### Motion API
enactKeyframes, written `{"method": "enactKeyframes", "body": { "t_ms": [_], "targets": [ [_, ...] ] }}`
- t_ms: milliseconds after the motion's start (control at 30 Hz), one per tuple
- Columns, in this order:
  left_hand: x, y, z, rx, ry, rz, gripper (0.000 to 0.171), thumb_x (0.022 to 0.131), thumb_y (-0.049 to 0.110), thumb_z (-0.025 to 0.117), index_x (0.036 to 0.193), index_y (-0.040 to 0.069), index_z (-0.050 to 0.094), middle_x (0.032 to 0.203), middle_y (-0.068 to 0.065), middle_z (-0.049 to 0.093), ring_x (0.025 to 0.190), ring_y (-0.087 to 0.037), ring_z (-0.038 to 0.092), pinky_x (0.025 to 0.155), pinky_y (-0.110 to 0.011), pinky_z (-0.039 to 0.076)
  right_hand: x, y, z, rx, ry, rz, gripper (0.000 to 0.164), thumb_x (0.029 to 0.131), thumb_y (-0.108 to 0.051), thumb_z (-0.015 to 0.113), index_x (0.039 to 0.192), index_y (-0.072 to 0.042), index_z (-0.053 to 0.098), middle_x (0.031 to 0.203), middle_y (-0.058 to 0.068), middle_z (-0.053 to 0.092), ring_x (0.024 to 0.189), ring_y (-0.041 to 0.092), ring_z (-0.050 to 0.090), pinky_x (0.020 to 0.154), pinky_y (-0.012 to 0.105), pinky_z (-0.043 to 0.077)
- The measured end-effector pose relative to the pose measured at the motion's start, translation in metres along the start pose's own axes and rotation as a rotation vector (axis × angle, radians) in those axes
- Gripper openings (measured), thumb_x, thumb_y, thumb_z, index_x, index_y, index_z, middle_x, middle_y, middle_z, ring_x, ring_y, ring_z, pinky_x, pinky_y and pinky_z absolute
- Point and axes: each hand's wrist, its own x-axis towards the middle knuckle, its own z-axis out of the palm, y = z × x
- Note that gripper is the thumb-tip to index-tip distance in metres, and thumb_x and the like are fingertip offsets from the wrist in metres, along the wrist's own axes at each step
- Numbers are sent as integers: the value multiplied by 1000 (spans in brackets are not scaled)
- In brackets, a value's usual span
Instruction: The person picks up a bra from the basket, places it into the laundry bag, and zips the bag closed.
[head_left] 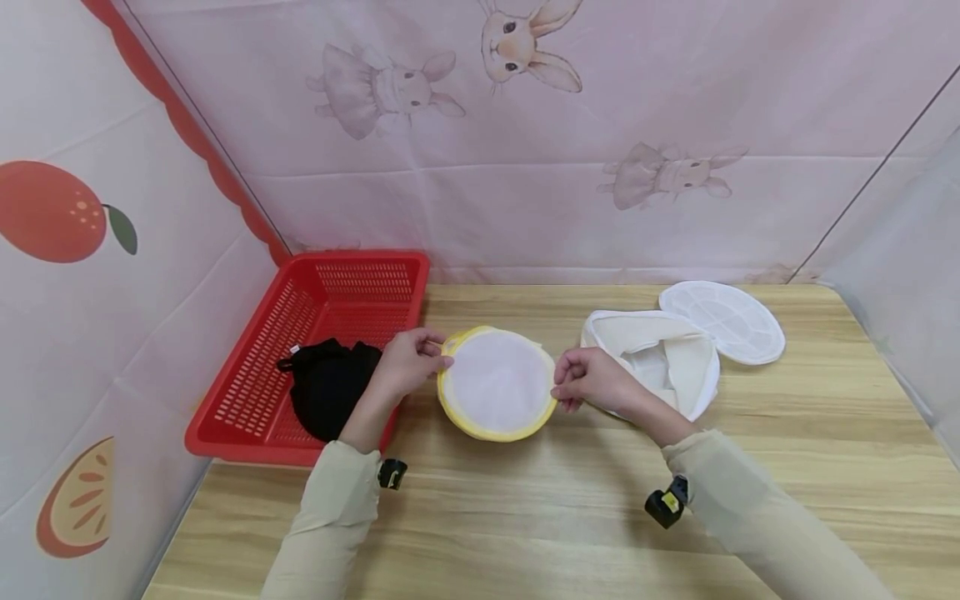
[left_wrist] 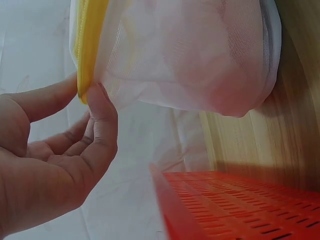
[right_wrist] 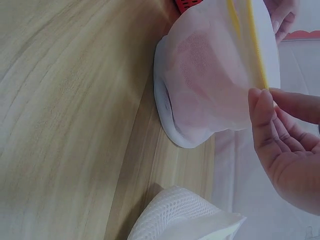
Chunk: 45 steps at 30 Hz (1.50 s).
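A round white mesh laundry bag (head_left: 497,383) with a yellow zipper trim (left_wrist: 89,47) stands upright on the table, its white top facing up. Something pinkish shows through its mesh side (right_wrist: 210,65). My left hand (head_left: 408,362) pinches the yellow rim on the left between thumb and fingers. On the opposite side, the right hand (head_left: 596,382) pinches the same rim with thumb and forefinger. Behind the right hand sits a second white laundry bag (head_left: 701,375), its round lid (head_left: 723,321) folded back to the far right.
A red slotted basket (head_left: 225,396) stands at the left, close to the left forearm. Black cloth (head_left: 330,392) with a small loop and white tag lies in it. The wooden table (head_left: 480,517) meets a printed fabric backdrop (head_left: 525,217) at the back.
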Motion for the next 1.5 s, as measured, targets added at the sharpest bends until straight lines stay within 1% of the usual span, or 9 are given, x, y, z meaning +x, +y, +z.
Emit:
{"method": "enactKeyframes", "body": {
  "t_ms": [200,400,533,600,767,900,1067,1300,1500],
  "targets": [
    [0,-2,1,82,-7,40,24,80,8,68,102,2,62,89,-12,60,82,-22,54,63,-26,47,0,1,1,27,-16,-17,16,81,9,59,88,9,44,61,14,58,53,23,59,54,46,52],
    [1,-4,1,90,-41,16,20,79,6,69,98,2,62,89,-11,59,84,-22,54,64,-26,48,1,3,2,-7,-7,5,26,85,5,56,105,13,42,62,18,59,50,20,58,50,42,51],
    [0,-4,1,80,-87,17,17,78,4,69,93,0,61,86,-11,59,79,-21,54,62,-26,48,1,3,3,-72,-6,27,18,86,2,57,100,12,50,59,14,58,47,17,55,46,38,49],
    [-1,-4,0,70,-102,21,16,78,4,69,91,0,61,85,-11,59,77,-20,54,62,-25,47,1,3,3,-85,6,30,14,86,2,57,96,11,53,60,14,57,47,18,55,48,42,50],
    [-1,-5,2,60,-116,50,21,77,4,69,96,-2,62,87,-12,60,78,-20,55,64,-26,47,2,3,5,-57,41,30,11,88,2,54,93,12,57,65,13,57,50,17,57,55,45,52],
    [0,-7,5,85,-135,78,25,78,4,69,101,-2,62,89,-11,59,83,-21,54,68,-26,47,4,4,7,-16,33,31,17,90,4,51,100,16,56,66,13,59,51,16,58,55,39,53],
    [0,-8,5,124,-175,122,18,75,-1,69,92,-1,62,83,-8,57,81,-20,51,68,-26,45,6,6,11,-7,20,35,26,87,4,55,110,15,54,74,12,60,51,15,57,50,32,51],
    [-4,-9,5,155,-235,153,18,73,-6,69,88,0,60,80,-7,55,79,-19,49,67,-25,43,6,6,14,-41,16,46,16,82,4,61,97,12,59,61,6,55,47,10,50,44,24,43],
    [-4,-5,5,152,-228,128,19,74,2,71,91,0,61,84,-7,57,81,-19,51,70,-27,45,6,7,13,-46,44,55,6,81,5,60,87,8,59,57,4,52,46,11,47,43,23,40]
  ]
}}
